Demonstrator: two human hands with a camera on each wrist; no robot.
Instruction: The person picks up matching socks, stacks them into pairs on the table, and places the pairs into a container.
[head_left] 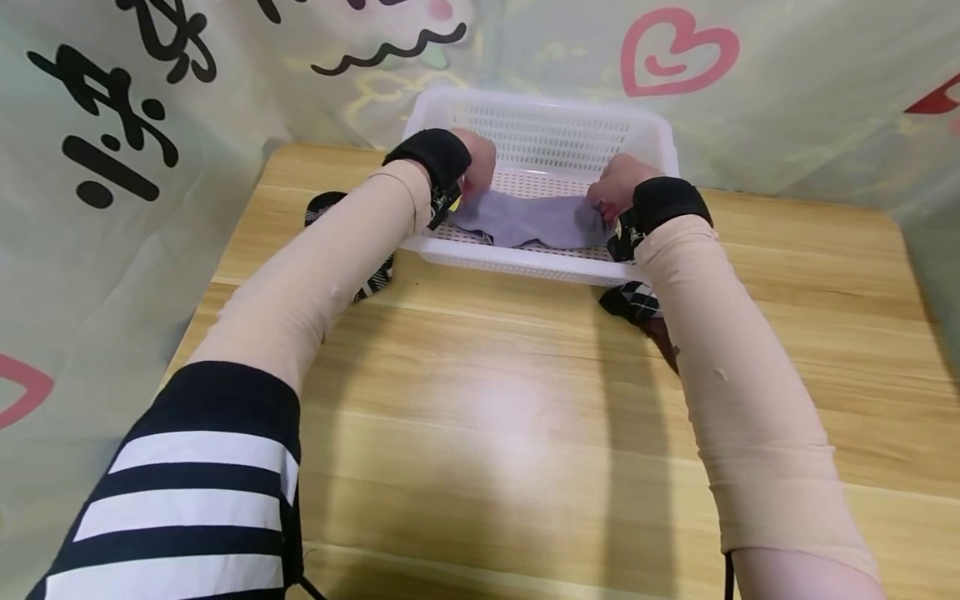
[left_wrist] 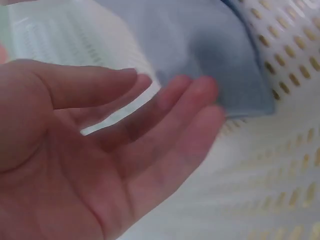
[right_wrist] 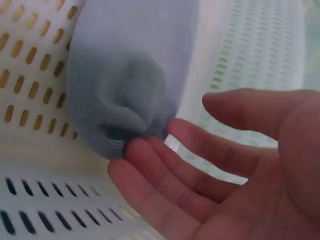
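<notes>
A grey-lavender sock (head_left: 532,218) lies stretched lengthwise inside a white plastic basket (head_left: 525,265). At its left end is my left hand (head_left: 478,162); the left wrist view shows that hand (left_wrist: 115,145) with fingers loosely bent, fingertips by the sock's edge (left_wrist: 200,50) and thumb apart from the cloth. My right hand (head_left: 622,182) is at the other end. In the right wrist view its fingertips touch the sock's rounded, creased end (right_wrist: 115,125), while the thumb stands away and no pinch shows on the right hand (right_wrist: 235,175).
Black-and-white patterned sock fabric (head_left: 375,279) lies left of the basket, partly hidden by my left forearm. A dark argyle sock (head_left: 637,302) lies at the basket's front right, partly under my right forearm. A printed curtain (head_left: 810,100) hangs behind the wooden table (head_left: 480,467).
</notes>
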